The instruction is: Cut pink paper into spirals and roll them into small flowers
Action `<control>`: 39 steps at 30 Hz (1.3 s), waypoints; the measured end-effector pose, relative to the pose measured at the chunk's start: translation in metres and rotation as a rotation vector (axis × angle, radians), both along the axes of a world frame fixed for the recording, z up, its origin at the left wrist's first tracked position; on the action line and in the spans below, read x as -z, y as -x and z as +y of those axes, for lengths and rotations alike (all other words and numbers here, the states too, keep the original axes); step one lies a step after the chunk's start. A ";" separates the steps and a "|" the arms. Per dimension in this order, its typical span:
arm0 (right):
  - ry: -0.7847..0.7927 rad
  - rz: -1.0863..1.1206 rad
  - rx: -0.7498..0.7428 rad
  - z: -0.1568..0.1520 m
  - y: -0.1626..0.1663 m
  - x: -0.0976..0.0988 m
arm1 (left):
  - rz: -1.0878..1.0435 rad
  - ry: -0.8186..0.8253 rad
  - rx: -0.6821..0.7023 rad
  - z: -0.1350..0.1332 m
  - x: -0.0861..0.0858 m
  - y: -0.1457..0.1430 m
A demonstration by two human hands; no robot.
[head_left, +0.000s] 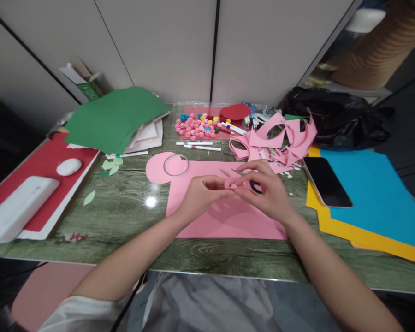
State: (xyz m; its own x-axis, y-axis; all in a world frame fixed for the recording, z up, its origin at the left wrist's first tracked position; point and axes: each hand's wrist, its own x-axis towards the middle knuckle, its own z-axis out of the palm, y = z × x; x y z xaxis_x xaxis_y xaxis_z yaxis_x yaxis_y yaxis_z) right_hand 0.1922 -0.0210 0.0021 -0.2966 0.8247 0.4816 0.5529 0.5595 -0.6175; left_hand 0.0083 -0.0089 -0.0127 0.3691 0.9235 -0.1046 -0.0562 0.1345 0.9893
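Over the middle of the bench (pixel 124 207), two hands pinch one small pink paper piece (pixel 232 184).

At far left a white mouse (pixel 69 166) sits on a red sheet (pixel 41 159), with green paper (pixel 114 117) behind it; a clear ring of tape (pixel 176 164) lies at the corner of the big pink sheet (pixel 228 221). Above that sheet the left hand (pixel 198 196) grips the paper piece between thumb and fingertips, and the right hand (pixel 268 191) pinches its other end, with a dark-handled metal tool (pixel 238 172) tucked in its fingers. Pink scraps (pixel 280 133) are heaped behind; a phone (pixel 326 181) rests on a blue sheet (pixel 373 193) at right.
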 end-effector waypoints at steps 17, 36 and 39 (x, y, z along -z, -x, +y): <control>-0.068 -0.331 0.062 0.001 0.004 0.010 | 0.407 -0.326 0.000 0.004 0.004 0.003; -0.027 0.072 0.076 0.001 0.005 0.006 | 0.015 -0.052 -0.093 -0.003 0.002 -0.003; 0.023 0.077 0.082 0.003 0.006 0.010 | 0.016 -0.032 -0.103 -0.001 0.008 -0.004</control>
